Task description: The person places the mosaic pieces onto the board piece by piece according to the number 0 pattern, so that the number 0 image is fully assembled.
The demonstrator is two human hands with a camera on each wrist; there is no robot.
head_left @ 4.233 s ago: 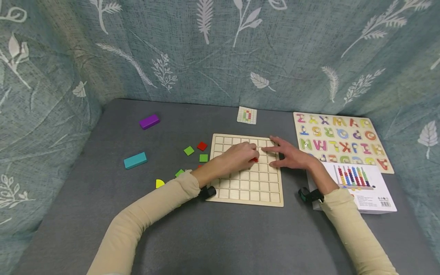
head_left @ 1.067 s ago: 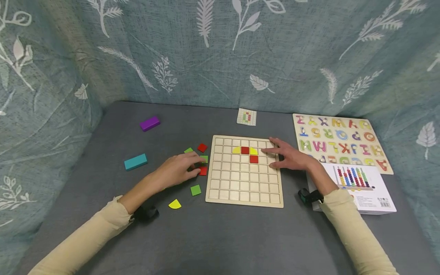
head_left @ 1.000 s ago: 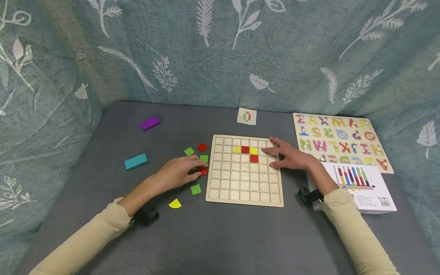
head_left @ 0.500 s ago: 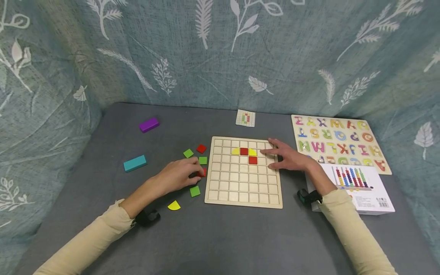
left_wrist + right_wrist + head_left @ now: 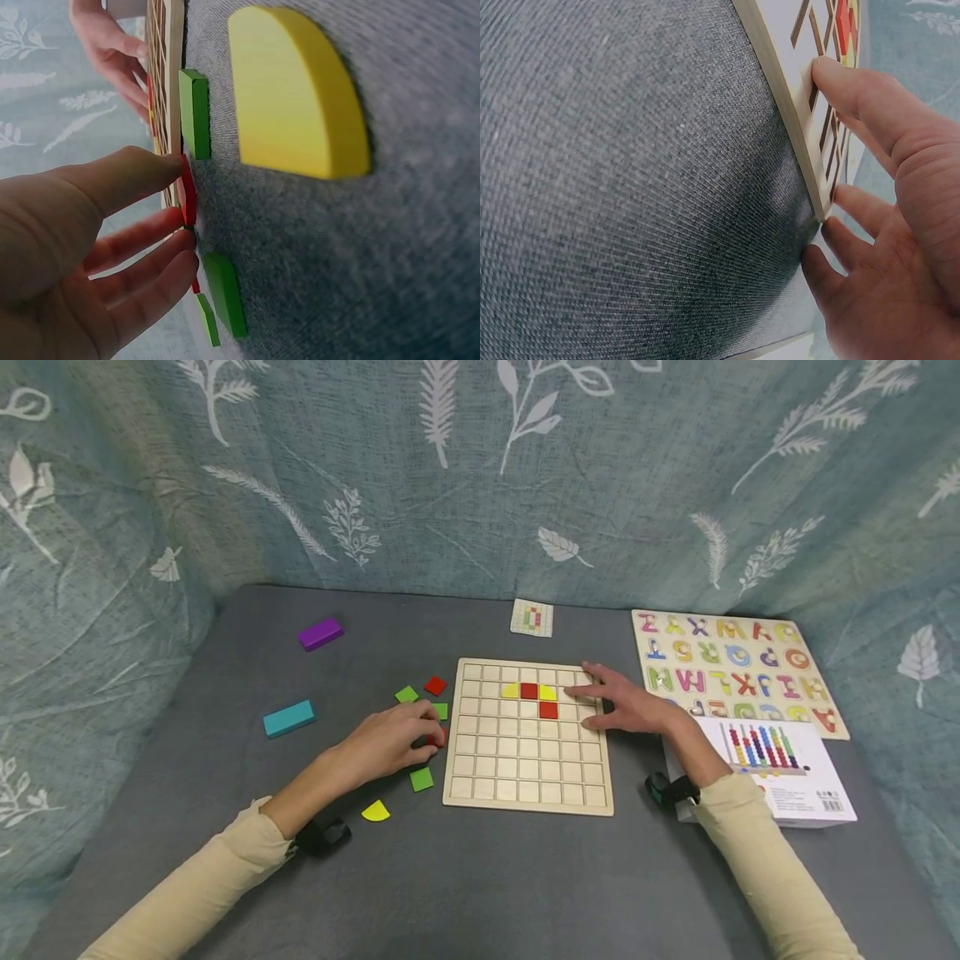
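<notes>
My left hand [image 5: 386, 739] is left of the wooden grid board [image 5: 517, 747], thumb and fingertips pinching the edges of a red square tile [image 5: 188, 191] low at the table. Around it lie green square tiles [image 5: 422, 779], another red square tile [image 5: 436, 686] and a yellow quarter-circle tile [image 5: 376, 811]. Set in the board's upper cells are two yellow quarter-circles [image 5: 511, 691] with a red square [image 5: 528, 692] between them, and a second red square [image 5: 548, 711] under the right one. Fingers spread, my right hand [image 5: 626, 702] rests on the board's right edge.
A small pattern card [image 5: 532, 618] lies behind the board. To the right are an alphabet puzzle [image 5: 705, 672] and a white box [image 5: 806, 793] with an abacus picture, close by my right forearm. A purple block [image 5: 321, 634] and a teal block [image 5: 289, 719] lie far left.
My left hand has left the board, where a red square now sits, and moved left to the loose tiles. Its fingers have closed on another red square. My right hand stays put.
</notes>
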